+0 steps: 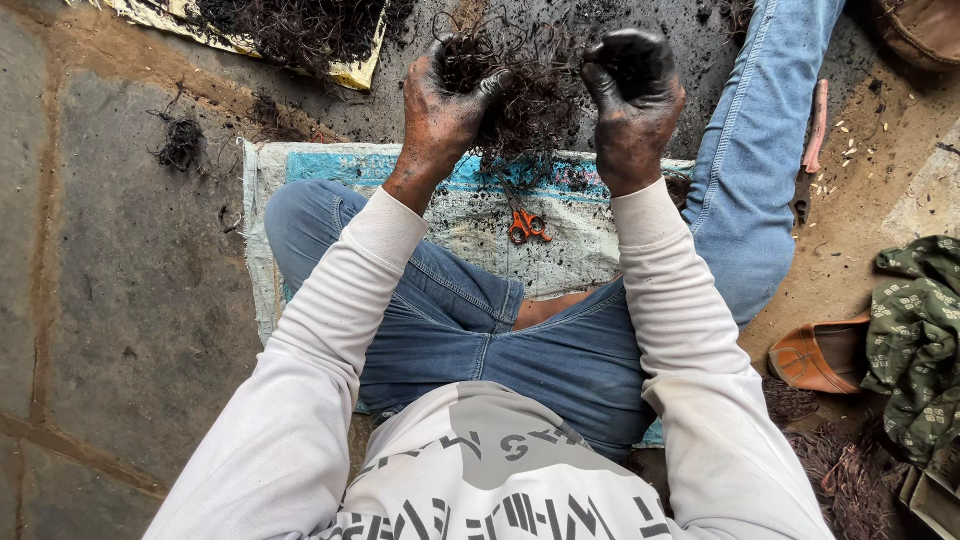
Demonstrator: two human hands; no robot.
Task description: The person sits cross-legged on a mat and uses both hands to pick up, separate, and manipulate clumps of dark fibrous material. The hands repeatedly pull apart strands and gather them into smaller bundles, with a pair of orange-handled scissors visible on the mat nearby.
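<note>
Evidently mid-pull: tangled clump of dark wiry fibres (525, 95) held up over the lap, between both soot-blackened hands. Left hand (445, 100) clenched into one side of the clump, right hand (635, 95) fisted on the other, fingers curled tight. Teasing apart seemingly under way; steady outward pull and firm grip called for next, as a judgement only. Directly below, orange-handled scissors (527, 224) lying on a woven sack (300, 165) spread across the floor (120, 300), dark crumbs scattered around. Further off, more fibre heaped on a yellow sheet (355, 72), brown shoe (820, 355) and green patterned cloth (915, 330) to the right. Nothing blocking the hands.
</note>
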